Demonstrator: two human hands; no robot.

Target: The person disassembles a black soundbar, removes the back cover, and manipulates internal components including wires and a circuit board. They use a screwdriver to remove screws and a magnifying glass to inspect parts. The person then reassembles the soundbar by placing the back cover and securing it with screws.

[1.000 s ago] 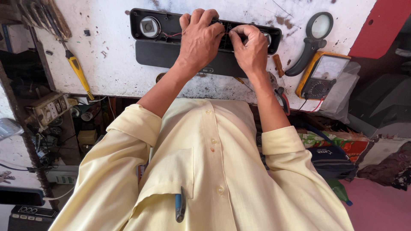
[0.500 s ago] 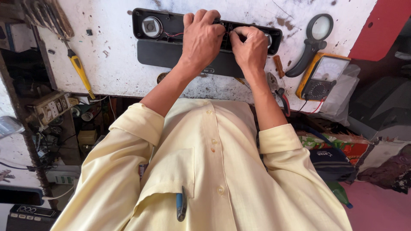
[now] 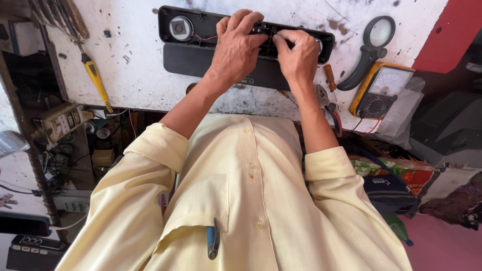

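A long black speaker housing (image 3: 201, 30) lies open on the stained white workbench (image 3: 135, 75), with a round speaker cone at its left end and a red wire inside. Its flat black cover panel (image 3: 193, 62) lies along its near side. My left hand (image 3: 236, 47) rests over the middle of the housing, fingers curled onto its inner parts. Right beside it, my right hand (image 3: 298, 57) pinches something small inside the housing; what it pinches is hidden by the fingers.
A yellow-handled screwdriver (image 3: 96, 83) lies at the bench's left. A magnifying glass (image 3: 369, 47), a yellow multimeter (image 3: 381, 90), a small orange screwdriver (image 3: 331, 80) and pliers (image 3: 329, 108) sit to the right. A power strip (image 3: 60, 120) and cluttered shelves are at the left.
Both hands stay on the housing; the fingers shift only slightly. The view has drifted a little.
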